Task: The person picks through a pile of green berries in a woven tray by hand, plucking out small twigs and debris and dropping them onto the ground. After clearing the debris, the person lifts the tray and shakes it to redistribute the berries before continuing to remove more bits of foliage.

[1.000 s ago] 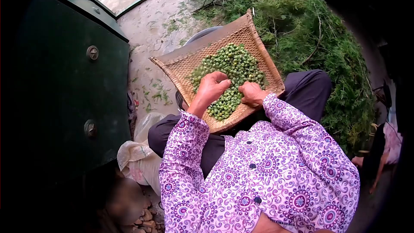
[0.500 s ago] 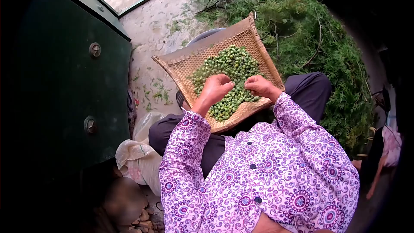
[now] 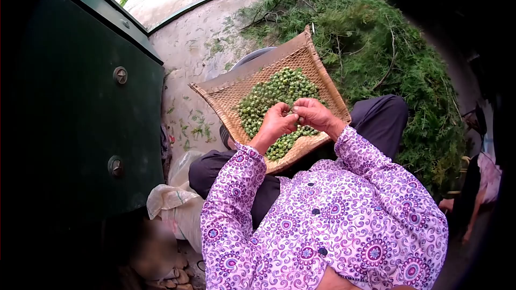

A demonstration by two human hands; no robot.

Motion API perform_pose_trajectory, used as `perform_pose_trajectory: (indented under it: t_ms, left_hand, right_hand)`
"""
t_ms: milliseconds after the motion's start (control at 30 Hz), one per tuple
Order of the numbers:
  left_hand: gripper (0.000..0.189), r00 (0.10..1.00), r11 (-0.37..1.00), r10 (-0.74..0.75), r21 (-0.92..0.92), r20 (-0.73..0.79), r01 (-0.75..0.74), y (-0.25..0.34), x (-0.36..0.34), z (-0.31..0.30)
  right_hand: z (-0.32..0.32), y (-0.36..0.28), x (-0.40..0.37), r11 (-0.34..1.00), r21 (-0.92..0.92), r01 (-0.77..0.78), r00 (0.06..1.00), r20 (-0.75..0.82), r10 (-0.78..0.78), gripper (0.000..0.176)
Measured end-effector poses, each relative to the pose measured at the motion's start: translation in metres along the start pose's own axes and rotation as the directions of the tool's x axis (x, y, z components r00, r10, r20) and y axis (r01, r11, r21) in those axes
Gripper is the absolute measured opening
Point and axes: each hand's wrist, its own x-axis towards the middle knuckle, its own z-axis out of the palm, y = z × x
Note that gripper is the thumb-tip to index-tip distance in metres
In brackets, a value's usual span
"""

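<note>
A woven winnowing basket (image 3: 224,94) rests tilted on my lap, holding a heap of small round green cones or berries (image 3: 260,98). My left hand (image 3: 278,122) is closed in a pinch above the heap. Close against it, my right hand (image 3: 314,114) also pinches, thumb and forefinger meeting the left fingertips. Whatever sits between the fingers is too small to make out. Both wrists come out of patterned purple sleeves (image 3: 231,182).
Cut evergreen branches (image 3: 419,91) pile up on the right. A metal basin rim (image 3: 250,58) shows behind the basket. On the left stand a dark green door (image 3: 91,113) and a pale sack (image 3: 180,209). Green scraps (image 3: 198,128) litter the concrete floor.
My two hands have come together; they were slightly apart over the heap before. The right hand moved left and the left hand shifted a little toward it. The view has tilted slightly.
</note>
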Motion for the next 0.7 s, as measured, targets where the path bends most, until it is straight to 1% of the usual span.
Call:
perform_pose_trajectory:
  t_ms: [33, 100, 133, 233, 300, 333, 367, 433, 467, 500, 533, 567, 600, 633, 667, 700]
  left_hand:
    - [0.023, 1.000, 0.998, 0.014, -0.058, -0.002, -0.014, -0.001, 0.001, 0.001]
    - [0.020, 0.999, 0.997, 0.040, -0.059, -0.029, -0.042, 0.001, 0.001, 0.004]
    - [0.019, 0.997, 0.999, 0.041, -0.028, -0.061, -0.042, 0.003, 0.001, 0.006]
    - [0.018, 0.999, 0.988, 0.038, -0.151, -0.032, -0.043, 0.000, 0.004, 0.005]
    - [0.017, 0.999, 0.987, 0.028, -0.156, -0.034, -0.033, 0.004, 0.003, 0.008]
    - [0.015, 0.999, 0.986, 0.016, -0.167, -0.041, -0.022, 0.006, 0.001, 0.010]
    - [0.015, 0.999, 0.987, 0.016, -0.162, -0.037, -0.022, 0.005, 0.002, 0.010]
    - [0.014, 0.993, 0.992, 0.107, 0.069, -0.041, -0.104, 0.001, 0.001, 0.007]
    - [0.014, 0.945, 0.824, 0.318, 0.516, -0.078, -0.235, -0.001, -0.002, 0.005]
    - [0.016, 0.922, 0.608, 0.388, 0.749, 0.009, -0.263, -0.007, -0.002, -0.001]
    - [0.014, 0.940, 0.382, 0.330, 0.899, 0.084, -0.214, -0.005, -0.008, -0.002]
    - [0.013, 0.956, 0.119, 0.255, 0.977, 0.142, -0.177, -0.001, -0.014, -0.002]
    - [0.018, 0.984, 0.021, 0.073, 0.986, 0.164, -0.166, -0.001, -0.017, -0.004]
    - [0.018, 0.983, 0.027, 0.074, 0.985, 0.166, -0.168, -0.005, -0.018, -0.004]
    - [0.018, 0.988, 0.007, 0.025, 0.988, 0.153, -0.153, -0.009, -0.019, -0.005]
    - [0.018, 0.990, -0.014, -0.023, 0.991, 0.136, -0.137, -0.012, -0.018, -0.007]
  right_hand:
    - [-0.001, -0.001, 0.000, 0.999, -0.041, 0.033, 0.999, -0.006, -0.034, 0.009]
    - [-0.002, -0.001, -0.001, 0.996, -0.045, 0.082, 0.996, -0.022, -0.083, 0.008]
    - [-0.003, 0.000, -0.001, 0.995, -0.036, 0.090, 0.995, -0.033, -0.091, 0.008]
    - [-0.003, 0.003, -0.001, 0.996, -0.003, 0.085, 0.994, -0.068, -0.085, 0.006]
    - [-0.004, 0.004, -0.001, 0.970, 0.237, 0.057, 0.987, -0.158, -0.020, 0.006]
    - [-0.007, 0.003, 0.001, 0.939, 0.329, 0.102, 0.988, -0.143, -0.057, 0.008]
    - [-0.012, 0.000, 0.000, 0.937, 0.332, 0.107, 0.988, -0.145, -0.061, 0.008]
    - [-0.019, -0.023, -0.009, 0.920, 0.309, 0.242, 0.941, -0.304, -0.145, 0.006]
    - [-0.028, -0.038, -0.015, 0.944, 0.159, 0.288, 0.907, -0.363, -0.215, 0.004]
    - [-0.042, -0.051, -0.021, 0.949, 0.003, 0.316, 0.866, -0.409, -0.287, 0.002]
    - [-0.061, -0.059, -0.023, 0.904, -0.260, 0.340, 0.768, -0.478, -0.426, 0.005]
    - [-0.082, -0.067, -0.026, 0.801, -0.509, 0.316, 0.655, -0.494, -0.572, 0.008]
    - [-0.114, -0.071, -0.026, 0.468, -0.882, 0.053, 0.502, -0.381, -0.776, 0.012]
    - [-0.139, -0.070, -0.027, 0.023, -0.958, -0.286, 0.416, -0.146, -0.898, 0.017]
    - [-0.143, -0.069, -0.028, 0.015, -0.958, -0.286, 0.420, -0.139, -0.897, 0.017]
    - [-0.141, -0.069, -0.029, 0.056, -0.963, -0.264, 0.492, -0.184, -0.851, 0.021]
